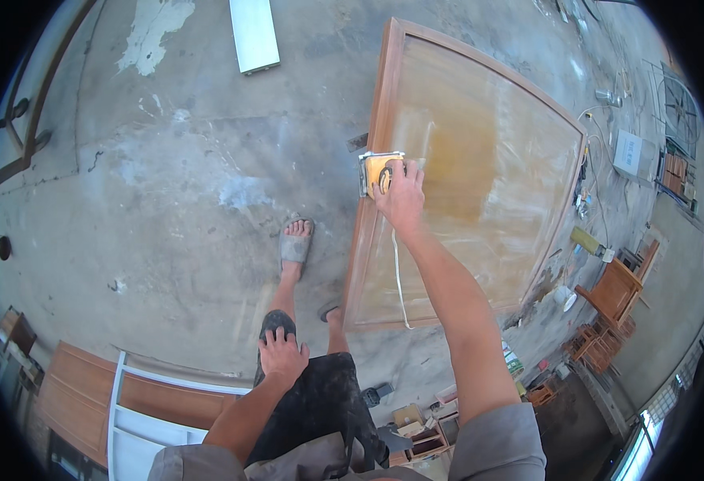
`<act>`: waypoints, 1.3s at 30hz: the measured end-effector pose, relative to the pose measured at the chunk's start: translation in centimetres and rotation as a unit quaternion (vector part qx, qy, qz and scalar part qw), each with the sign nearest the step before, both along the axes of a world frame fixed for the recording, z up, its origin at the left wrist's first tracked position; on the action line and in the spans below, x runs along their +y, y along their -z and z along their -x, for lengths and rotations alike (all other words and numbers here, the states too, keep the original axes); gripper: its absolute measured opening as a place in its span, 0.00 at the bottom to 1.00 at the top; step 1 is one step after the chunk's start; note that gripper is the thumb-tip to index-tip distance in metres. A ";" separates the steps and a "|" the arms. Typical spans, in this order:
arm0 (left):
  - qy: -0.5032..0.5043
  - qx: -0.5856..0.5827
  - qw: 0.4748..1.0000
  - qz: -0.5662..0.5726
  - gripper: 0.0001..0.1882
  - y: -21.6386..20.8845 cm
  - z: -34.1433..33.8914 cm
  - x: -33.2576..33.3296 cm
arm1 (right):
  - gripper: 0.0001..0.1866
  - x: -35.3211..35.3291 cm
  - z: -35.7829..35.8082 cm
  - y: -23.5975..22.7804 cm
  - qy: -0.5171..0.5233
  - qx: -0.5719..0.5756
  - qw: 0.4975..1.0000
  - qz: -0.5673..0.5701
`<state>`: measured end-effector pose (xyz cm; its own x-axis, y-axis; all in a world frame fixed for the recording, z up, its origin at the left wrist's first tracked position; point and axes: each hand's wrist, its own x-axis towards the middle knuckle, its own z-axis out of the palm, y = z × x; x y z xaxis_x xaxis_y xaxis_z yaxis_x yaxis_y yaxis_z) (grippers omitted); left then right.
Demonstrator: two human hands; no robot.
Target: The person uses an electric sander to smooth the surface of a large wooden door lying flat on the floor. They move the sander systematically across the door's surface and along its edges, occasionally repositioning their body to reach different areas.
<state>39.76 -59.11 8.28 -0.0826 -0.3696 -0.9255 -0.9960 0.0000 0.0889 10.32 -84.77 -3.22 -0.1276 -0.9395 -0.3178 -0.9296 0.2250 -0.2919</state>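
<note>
My right hand (pixel 402 200) is closed over the top of a yellow electric sander (pixel 377 167). The sander's square base sits on the left rail of a large wooden-framed panel (pixel 480 152), partly overhanging the outer edge. Pale dusty streaks cover the panel's brownish face. A white cord (pixel 398 272) runs down the panel beside my right forearm. My left hand (pixel 285 358) rests on my knee over dark shorts, fingers spread and holding nothing. The underside of the sander's pad is hidden.
A pale board (pixel 254 36) lies on the stained concrete floor at the top. On the right are a white box (pixel 634 155), a fan (pixel 679 108), loose cables and wooden stools (pixel 612 290). A white frame (pixel 139 417) and a brown wooden panel (pixel 75 385) stand lower left.
</note>
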 end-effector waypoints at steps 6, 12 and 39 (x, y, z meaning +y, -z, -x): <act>0.002 -0.003 0.999 -0.040 0.27 -0.6 -0.2 -1.1 | 0.31 -8.9 2.5 0.6 0.005 0.024 0.999 0.021; 0.008 -0.009 1.000 -0.029 0.27 -0.2 -0.3 0.1 | 0.30 -7.0 1.0 0.9 0.002 0.029 0.999 0.016; 0.051 0.004 0.998 0.044 0.25 -0.1 -0.6 3.0 | 0.28 19.8 -2.9 -1.0 -0.032 -0.042 0.996 -0.072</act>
